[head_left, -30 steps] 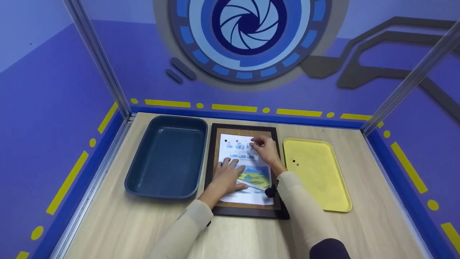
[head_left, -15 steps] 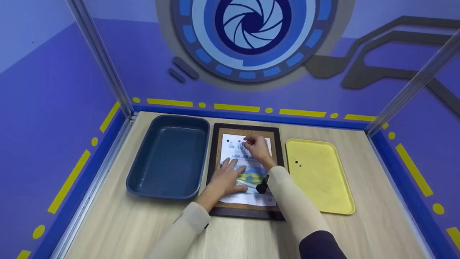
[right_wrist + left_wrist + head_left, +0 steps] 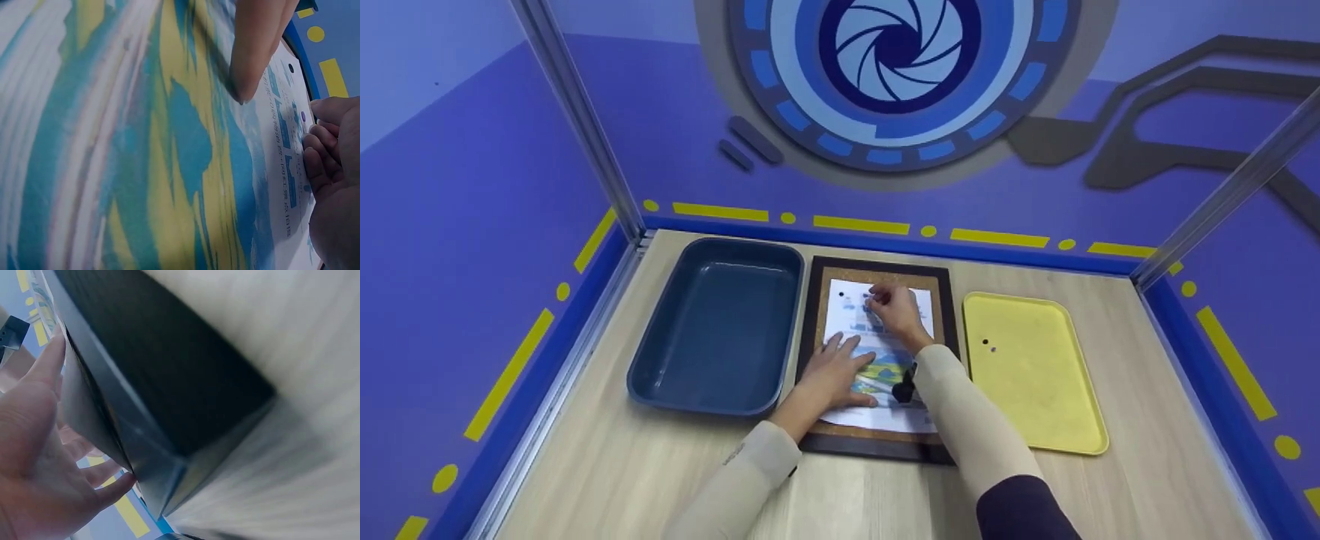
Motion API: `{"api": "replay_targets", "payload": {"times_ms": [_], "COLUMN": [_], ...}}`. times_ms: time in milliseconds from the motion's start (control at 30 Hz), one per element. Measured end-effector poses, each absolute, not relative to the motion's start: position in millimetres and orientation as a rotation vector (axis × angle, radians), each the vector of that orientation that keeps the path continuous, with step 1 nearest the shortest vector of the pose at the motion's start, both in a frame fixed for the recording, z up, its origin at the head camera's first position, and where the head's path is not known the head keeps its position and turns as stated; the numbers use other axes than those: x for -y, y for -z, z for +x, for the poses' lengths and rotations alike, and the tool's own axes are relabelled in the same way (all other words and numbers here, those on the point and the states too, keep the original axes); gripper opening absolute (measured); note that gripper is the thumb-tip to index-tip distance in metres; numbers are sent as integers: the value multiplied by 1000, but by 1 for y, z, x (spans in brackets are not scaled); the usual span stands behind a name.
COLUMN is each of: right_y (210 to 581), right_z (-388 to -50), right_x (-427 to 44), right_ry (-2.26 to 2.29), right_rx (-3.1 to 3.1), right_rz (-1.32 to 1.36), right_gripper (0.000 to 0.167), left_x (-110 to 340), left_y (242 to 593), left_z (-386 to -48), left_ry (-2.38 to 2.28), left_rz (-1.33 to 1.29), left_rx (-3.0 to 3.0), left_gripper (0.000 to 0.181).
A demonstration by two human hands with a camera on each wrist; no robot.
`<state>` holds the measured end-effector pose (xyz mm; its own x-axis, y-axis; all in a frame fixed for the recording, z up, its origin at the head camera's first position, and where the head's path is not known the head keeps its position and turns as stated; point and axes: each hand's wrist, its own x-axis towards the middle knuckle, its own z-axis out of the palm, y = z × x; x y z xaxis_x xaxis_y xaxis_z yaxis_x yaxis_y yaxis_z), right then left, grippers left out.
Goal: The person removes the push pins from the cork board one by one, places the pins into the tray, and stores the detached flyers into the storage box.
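Observation:
A printed paper sheet (image 3: 885, 421) with a landscape picture lies on a dark-framed cork board (image 3: 877, 449). My left hand (image 3: 832, 375) rests on the sheet's left half with its fingers spread. In the left wrist view, that hand (image 3: 50, 467) lies along the board's frame. At the sheet's top, my right hand (image 3: 896, 309) has curled fingers, their tips right beside a purple pin (image 3: 303, 116). Whether they touch or pinch it is hidden. Farther left, a black pin (image 3: 841, 294) sits at the sheet's upper corner.
A deep dark-blue tray (image 3: 639, 394) stands left of the board. To the right is a shallow yellow tray (image 3: 1035, 397) with a black pin (image 3: 985, 342) and another small pin (image 3: 993, 349). Purple panels enclose the wooden table (image 3: 1155, 420) at the back and sides.
My right hand has shifted left along the sheet's top, closing in on the purple pin. The left hand stays on the sheet. The head view has swung slightly left.

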<state>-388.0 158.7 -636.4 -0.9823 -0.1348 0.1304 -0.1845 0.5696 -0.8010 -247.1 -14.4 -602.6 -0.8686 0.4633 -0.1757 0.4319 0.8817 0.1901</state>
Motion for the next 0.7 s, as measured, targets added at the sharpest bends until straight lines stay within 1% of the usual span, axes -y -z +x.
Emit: {"api": "replay_targets", "payload": {"times_ms": [267,533,700], "right_y": [635,633,632], "right_z": [-390,-393,-397], "right_x": [-156,-155,-152], "right_ry": [-1307,-1335,-1302], "right_rx": [2824,2849,2869], "right_rz": [290,219,227], "right_gripper": [17,15,13], "left_x": [16,16,18], "left_y": [608,609,608], "left_z": [-247,-245,-245], "left_ry": [-248,-273,-262], "left_rz": [695,702,703], "left_rx": [-2842,-2837,-2850], "left_gripper": [89,88,89]}}
